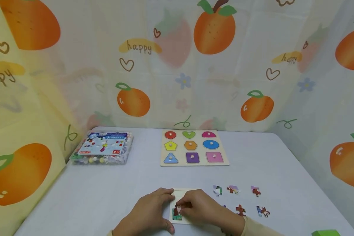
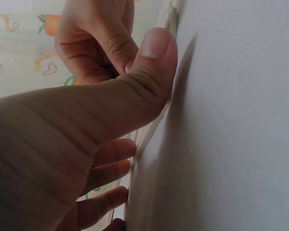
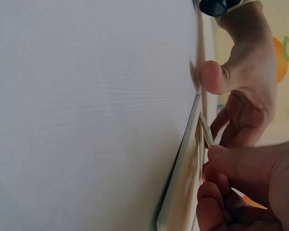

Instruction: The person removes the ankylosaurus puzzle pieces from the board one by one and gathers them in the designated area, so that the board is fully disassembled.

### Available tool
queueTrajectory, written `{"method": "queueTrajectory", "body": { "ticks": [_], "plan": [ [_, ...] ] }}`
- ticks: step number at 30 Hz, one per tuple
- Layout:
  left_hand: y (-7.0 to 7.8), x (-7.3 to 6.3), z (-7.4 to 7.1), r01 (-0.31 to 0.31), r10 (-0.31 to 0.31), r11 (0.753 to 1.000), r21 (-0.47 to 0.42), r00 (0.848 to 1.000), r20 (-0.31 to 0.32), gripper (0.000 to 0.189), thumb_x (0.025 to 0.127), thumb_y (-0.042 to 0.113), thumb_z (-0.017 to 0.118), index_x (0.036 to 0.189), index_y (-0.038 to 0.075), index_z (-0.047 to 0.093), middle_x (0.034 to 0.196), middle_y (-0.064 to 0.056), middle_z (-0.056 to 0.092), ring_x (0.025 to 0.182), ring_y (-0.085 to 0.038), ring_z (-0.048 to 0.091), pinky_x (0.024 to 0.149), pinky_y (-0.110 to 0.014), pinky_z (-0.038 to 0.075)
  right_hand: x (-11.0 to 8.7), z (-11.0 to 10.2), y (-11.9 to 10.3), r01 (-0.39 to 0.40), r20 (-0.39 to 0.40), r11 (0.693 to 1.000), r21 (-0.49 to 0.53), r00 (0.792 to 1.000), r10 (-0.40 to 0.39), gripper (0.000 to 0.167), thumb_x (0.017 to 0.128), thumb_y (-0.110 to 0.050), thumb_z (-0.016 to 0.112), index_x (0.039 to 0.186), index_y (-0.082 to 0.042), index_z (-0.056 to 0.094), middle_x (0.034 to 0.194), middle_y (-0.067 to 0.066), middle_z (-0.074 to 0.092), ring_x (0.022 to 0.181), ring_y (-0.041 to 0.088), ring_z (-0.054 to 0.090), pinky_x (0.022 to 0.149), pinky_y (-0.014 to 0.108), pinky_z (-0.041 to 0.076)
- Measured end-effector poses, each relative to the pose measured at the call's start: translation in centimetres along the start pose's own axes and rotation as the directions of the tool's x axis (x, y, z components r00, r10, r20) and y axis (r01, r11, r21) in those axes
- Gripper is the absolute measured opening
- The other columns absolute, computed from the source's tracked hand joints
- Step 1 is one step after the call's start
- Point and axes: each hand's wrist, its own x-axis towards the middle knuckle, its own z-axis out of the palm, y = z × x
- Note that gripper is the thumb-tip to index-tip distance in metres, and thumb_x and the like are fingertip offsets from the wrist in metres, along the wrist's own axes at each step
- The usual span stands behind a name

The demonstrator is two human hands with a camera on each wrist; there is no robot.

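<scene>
A pale wooden puzzle tray [image 1: 180,194] lies on the table in the head view. My left hand [image 1: 151,209] steadies its left side, fingers along the edge and thumb by the near corner. My right hand [image 1: 202,206] is over the tray and pinches a puzzle piece [image 1: 177,213] with brown and green print at its near left corner. In the right wrist view that piece [image 3: 206,129] stands tilted, one end down on the tray and the other between thumb and fingers. The right hand hides much of the tray's right part.
Several loose puzzle pieces [image 1: 240,210] are spread right of the tray. Behind stand a shape board [image 1: 194,164] with knobbed pieces and, at the back left, a clear box of beads [image 1: 101,147]. Something green [image 1: 325,233] shows at the near right edge.
</scene>
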Motion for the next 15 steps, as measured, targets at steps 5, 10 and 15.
{"method": "queueTrajectory", "body": {
  "ticks": [5,10,15],
  "plan": [
    [-0.2,0.5,-0.1,-0.013,0.013,1.000,0.021,1.000,-0.022,0.102,0.049,0.080,0.070,0.127,0.015,0.065,0.140,0.005,0.052,0.127,-0.019,0.051,0.092,-0.046,0.048,-0.7,-1.2,0.8,-0.006,-0.024,1.000,-0.001,1.000,0.006,0.018,0.085,-0.011,0.074,0.102,-0.015,0.076,0.080,-0.019,0.060,0.069,0.000,0.051,0.061,0.019,0.047],
    [-0.4,0.5,0.2,-0.047,0.049,0.998,0.041,0.997,-0.054,0.098,0.051,0.077,0.076,0.125,0.014,0.066,0.139,0.004,0.054,0.125,-0.019,0.052,0.090,-0.044,0.050,-5.5,-4.1,3.5,-0.002,-0.062,0.995,0.099,0.998,0.008,0.015,0.088,-0.016,0.075,0.102,-0.018,0.074,0.085,-0.016,0.064,0.070,0.003,0.053,0.059,0.022,0.050],
    [-0.2,0.2,0.5,-0.045,0.047,0.998,0.042,0.998,-0.049,0.097,0.051,0.075,0.077,0.125,0.013,0.066,0.139,0.003,0.054,0.124,-0.020,0.053,0.089,-0.045,0.050,-13.6,-7.2,7.2,-0.060,-0.127,0.983,0.174,0.988,0.083,0.009,0.089,-0.016,0.073,0.097,-0.017,0.074,0.085,-0.011,0.067,0.071,0.007,0.058,0.061,0.025,0.052]
  ]
}}
